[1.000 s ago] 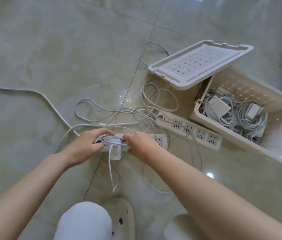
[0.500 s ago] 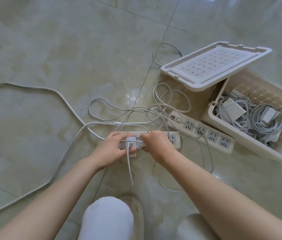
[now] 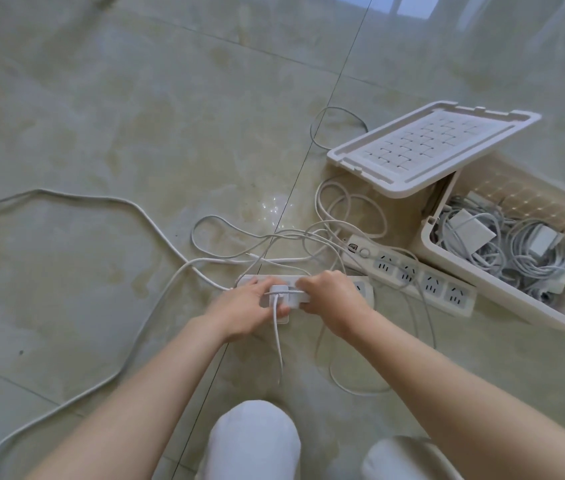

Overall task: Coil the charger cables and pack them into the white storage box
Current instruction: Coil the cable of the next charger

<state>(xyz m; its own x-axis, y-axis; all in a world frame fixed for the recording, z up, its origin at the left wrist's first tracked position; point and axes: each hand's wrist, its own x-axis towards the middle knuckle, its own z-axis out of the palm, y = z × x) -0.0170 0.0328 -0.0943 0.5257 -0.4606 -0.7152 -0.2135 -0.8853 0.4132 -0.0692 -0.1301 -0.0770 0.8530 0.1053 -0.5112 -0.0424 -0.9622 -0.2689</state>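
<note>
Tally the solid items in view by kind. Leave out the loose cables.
Power strips: 2
Charger bricks plainly visible: 3
White storage box: 1
Box lid: 1
Total: 7

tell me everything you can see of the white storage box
The white storage box is a rectangular, open-topped tub of cream-white plastic, standing on the tiled floor at right, its right end cut by the frame. Its lid leans tilted on its left corner. Inside lie coiled white cables and charger bricks. A power strip lies along its near wall.
</note>
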